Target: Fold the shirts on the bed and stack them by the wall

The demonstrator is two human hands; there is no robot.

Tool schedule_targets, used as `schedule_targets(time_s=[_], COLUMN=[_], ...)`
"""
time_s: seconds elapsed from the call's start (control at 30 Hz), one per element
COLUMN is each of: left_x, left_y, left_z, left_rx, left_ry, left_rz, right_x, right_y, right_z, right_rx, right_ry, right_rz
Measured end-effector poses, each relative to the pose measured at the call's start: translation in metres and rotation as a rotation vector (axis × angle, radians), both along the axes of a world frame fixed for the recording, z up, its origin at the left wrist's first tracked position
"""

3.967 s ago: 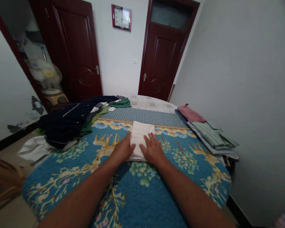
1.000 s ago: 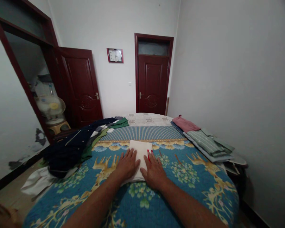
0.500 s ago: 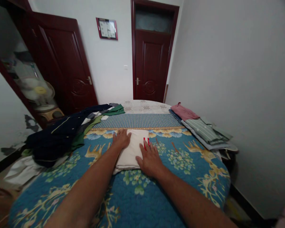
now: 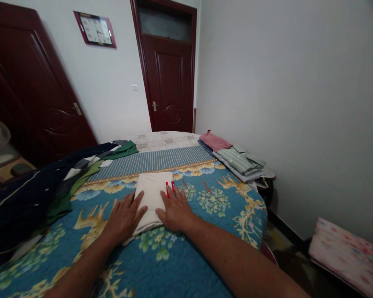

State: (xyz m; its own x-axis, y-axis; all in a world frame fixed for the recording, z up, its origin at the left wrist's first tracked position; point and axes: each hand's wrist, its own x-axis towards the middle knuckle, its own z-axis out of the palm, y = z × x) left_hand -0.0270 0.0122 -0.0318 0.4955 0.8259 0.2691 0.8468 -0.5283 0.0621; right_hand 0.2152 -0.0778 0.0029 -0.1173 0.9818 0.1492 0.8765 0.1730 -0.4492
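While I follow along through the head camera from a distance, the cream cloth (image 4: pixel 152 194) lies folded into a tall rectangle on the blue-covered surface (image 4: pixel 164 273), and I use it as my landmark. My left hand (image 4: pixel 122 217) rests at the cloth's left edge, palm down with the fingers spread wide, its thumb and forefinger reaching onto the fabric. My right hand (image 4: pixel 177 211) covers the cloth's right side in much the same manner, spread and gripping nothing, its foremost fingers overlapping the red marks (image 4: pixel 170 188) near the far right corner. With a palm on each side and nothing pinched, I judge that this placing presses the layers flat and stops the bundle sliding. Its near edge shows stacked layers slanting toward the left hand, which hides part of them, so I cannot tell how they sit underneath.

Left of the cloth spreads a rumpled heap of dark garments (image 4: pixel 27 194). Right of the cloth and farther off sits a tidy stack, with a pink garment (image 4: pixel 216 141) and a green striped garment (image 4: pixel 238 160) on top. I suspect the two lots lie on opposite sides so that loose and folded pieces do not mix.
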Motion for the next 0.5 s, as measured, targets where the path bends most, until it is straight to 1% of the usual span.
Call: schedule_targets(time_s=[0.07, 0.13, 0.23, 0.3, 0.37, 0.43, 0.5], left_x=[-0.011, -0.019, -0.021, -0.017, -0.008, 0.005, 0.019], left_y=[-0.018, -0.034, -0.054, -0.064, -0.072, -0.078, -0.083], left_z=[-0.004, -0.004, 0.004, 0.014, 0.024, 0.032, 0.036], left_rx=[0.016, 0.020, 0.054, 0.087, 0.081, 0.033, -0.027], left_ry=[-0.008, -0.033, -0.118, -0.179, -0.202, -0.183, -0.143], left_rz=[-0.027, -0.033, -0.043, -0.092, -0.163, -0.196, -0.192], right_x=[0.001, 0.002, 0.007, 0.011, 0.016, 0.020, 0.023], right_y=[0.000, 0.003, 0.011, 0.020, 0.027, 0.032, 0.034], right_z=[-0.001, -0.002, -0.002, -0.001, 0.001, 0.003, 0.004], right_rx=[0.005, 0.035, 0.116, 0.143, 0.117, 0.053, -0.002], right_ry=[0.020, 0.078, 0.230, 0.325, 0.404, 0.499, 0.618], right_rz=[0.007, -0.020, -0.158, -0.248, -0.301, -0.341, -0.363])
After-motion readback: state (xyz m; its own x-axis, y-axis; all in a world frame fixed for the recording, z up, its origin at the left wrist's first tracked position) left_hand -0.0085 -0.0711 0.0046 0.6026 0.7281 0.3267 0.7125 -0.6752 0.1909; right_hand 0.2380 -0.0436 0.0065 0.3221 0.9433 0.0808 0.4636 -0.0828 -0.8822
